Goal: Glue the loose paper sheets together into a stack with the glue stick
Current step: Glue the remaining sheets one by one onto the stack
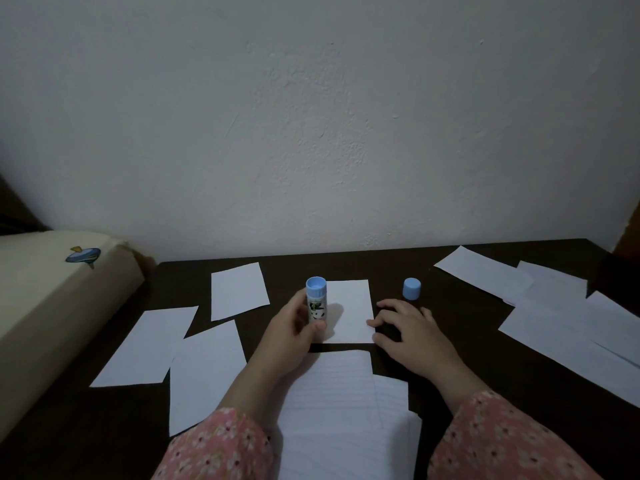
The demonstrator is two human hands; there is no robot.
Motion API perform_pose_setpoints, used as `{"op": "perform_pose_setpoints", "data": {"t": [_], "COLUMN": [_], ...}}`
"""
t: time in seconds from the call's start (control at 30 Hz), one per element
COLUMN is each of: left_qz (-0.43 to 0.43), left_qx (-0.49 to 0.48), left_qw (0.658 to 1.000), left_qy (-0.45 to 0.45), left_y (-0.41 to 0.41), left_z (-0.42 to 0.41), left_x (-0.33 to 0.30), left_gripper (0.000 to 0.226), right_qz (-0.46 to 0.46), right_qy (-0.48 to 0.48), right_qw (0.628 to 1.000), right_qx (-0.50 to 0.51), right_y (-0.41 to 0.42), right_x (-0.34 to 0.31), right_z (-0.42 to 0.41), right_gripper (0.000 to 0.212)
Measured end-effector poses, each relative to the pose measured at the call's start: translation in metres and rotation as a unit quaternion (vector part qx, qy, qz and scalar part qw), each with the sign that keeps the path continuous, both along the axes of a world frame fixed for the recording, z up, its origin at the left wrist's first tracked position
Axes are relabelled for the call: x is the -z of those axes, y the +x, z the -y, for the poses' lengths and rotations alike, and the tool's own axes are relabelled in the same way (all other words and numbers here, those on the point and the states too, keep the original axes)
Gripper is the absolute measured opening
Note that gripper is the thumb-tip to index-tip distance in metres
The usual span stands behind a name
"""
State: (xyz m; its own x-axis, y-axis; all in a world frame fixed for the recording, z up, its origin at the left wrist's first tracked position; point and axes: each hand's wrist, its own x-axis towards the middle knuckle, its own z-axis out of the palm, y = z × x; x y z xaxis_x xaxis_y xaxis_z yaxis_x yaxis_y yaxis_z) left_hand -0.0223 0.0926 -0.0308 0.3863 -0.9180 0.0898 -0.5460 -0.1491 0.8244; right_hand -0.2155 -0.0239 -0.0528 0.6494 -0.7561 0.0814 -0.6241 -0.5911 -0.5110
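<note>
While left hand (291,329) grips glue stick (316,299) upright over left edge of small sheet (349,311), right hand (407,329) lies flat, fingers spread, fingertips on sheet's right edge. Blue cap (411,288) stands just behind right hand. Loose sheets (204,372) scattered round dark table (485,348), lined pile (339,410) nearest.

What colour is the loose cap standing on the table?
Light blue. The cap stands beyond the right hand, clearest in the head view.
</note>
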Motion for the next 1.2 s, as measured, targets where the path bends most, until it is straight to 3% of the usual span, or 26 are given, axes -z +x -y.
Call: {"op": "perform_pose_setpoints", "data": {"t": [0.13, 0.2, 0.27, 0.33, 0.5, 0.67, 0.87, 1.2], "left_qz": [-0.041, -0.174, -0.308, -0.342, -0.296, -0.212, -0.072, 0.013], "left_qx": [-0.017, -0.069, -0.132, -0.171, -0.179, -0.117, -0.030, -0.028], "left_qw": [0.998, 0.979, 0.935, 0.914, 0.931, 0.965, 0.996, 0.999], "left_qy": [-0.031, -0.080, -0.116, -0.136, -0.119, -0.104, -0.042, -0.030], "left_y": [0.004, 0.007, 0.013, 0.021, 0.019, -0.001, -0.011, -0.024], "left_z": [-0.002, -0.004, -0.004, -0.003, 0.001, 0.027, 0.096, 0.141], "left_x": [0.004, 0.005, 0.002, 0.000, -0.006, -0.035, -0.053, -0.014], "left_gripper": [0.046, 0.035, 0.036, 0.044, 0.053, 0.033, 0.045, 0.036], "right_qz": [0.003, 0.008, 0.007, 0.004, 0.000, 0.039, -0.043, -0.069], "right_qy": [-0.001, -0.002, -0.003, -0.003, 0.010, 0.058, -0.008, -0.012], "right_qw": [1.000, 1.000, 1.000, 1.000, 1.000, 0.997, 0.998, 0.997], "right_qx": [0.000, 0.001, 0.001, 0.000, -0.006, 0.031, 0.036, 0.020], "right_y": [0.000, 0.000, 0.000, -0.001, -0.001, 0.002, 0.015, 0.011], "right_x": [0.000, 0.000, -0.001, -0.002, -0.005, -0.018, -0.010, -0.011], "right_z": [-0.001, -0.001, -0.002, -0.002, -0.007, -0.001, 0.026, 0.024], "right_gripper": [0.013, 0.011, 0.012, 0.015, 0.019, 0.040, 0.063, 0.063]}}
